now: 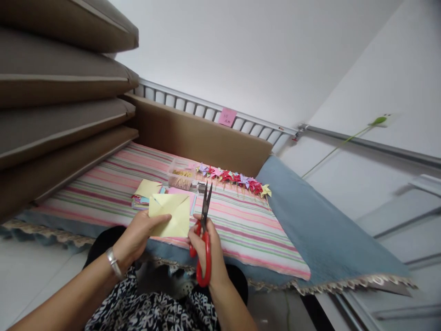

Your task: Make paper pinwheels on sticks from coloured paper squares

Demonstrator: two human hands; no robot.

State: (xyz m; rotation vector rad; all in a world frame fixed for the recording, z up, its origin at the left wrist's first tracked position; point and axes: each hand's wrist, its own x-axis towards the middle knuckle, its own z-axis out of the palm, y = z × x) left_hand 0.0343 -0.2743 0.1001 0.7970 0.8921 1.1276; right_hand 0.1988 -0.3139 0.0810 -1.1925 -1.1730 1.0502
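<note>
While the left hand [137, 235] grasps a yellow paper [177, 221] by its left edge, thumb laid flat on top, the right hand [216, 250] holds red-handled scissors [204, 219] just beside the paper's right edge, blades slightly parted and pointing away from the person. The paper is out in front of the body, above the near edge of a striped cloth [251, 226]. Lines run in from its upper corners; whether they are slits or only creases I cannot tell. The right fingertips lie close to the paper's edge, and contact there is unclear.

To cut this sheet well, I would judge it best to bring the paper to the blades by turning it with the left hand, lining each corner's crease up with the scissors before closing them. A slow cut that ends short of the middle should leave the centre whole; the thumb, resting near that middle, needs to stay out of the blades' path. A light pinch suits such thin paper, since squeezing could buckle it.

Beyond lie a paper stack [147, 188], a plastic box [170, 174] and a row of paper pinwheels [225, 176].
</note>
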